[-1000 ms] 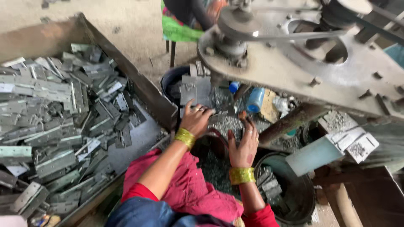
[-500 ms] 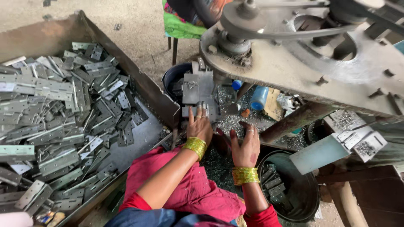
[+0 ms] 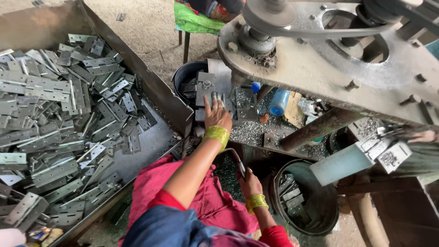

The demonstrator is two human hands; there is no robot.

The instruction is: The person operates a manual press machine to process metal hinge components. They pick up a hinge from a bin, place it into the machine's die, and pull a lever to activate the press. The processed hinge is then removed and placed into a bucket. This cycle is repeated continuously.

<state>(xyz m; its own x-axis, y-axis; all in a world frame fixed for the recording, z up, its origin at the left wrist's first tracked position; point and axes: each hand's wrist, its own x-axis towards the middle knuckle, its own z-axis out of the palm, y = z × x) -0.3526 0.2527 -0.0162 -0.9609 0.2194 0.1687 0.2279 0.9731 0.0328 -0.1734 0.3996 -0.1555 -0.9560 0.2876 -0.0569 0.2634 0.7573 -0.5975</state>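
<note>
My left hand (image 3: 216, 112) reaches forward under the big grey press frame (image 3: 320, 68), fingers spread and resting on a small metal plate (image 3: 205, 89) at the die. A yellow bangle circles that wrist. My right hand (image 3: 249, 182) stays low near my lap and grips a thin bent metal rod (image 3: 234, 156) that rises toward the machine. Metal swarf (image 3: 249, 130) covers the press bed between the two hands. My red skirt (image 3: 201, 196) fills the foreground.
A large steel tray (image 3: 151, 87) on the left holds several loose grey hinges (image 3: 55, 119). A dark bucket (image 3: 315, 210) with hinge pieces sits at lower right, another bucket (image 3: 182, 75) behind the die. A blue bottle (image 3: 278, 101) and a green-covered stool (image 3: 194, 20) stand beyond.
My left hand has pushed further forward onto the plate at the die. My right hand has dropped back toward my lap and closed on the bent rod.
</note>
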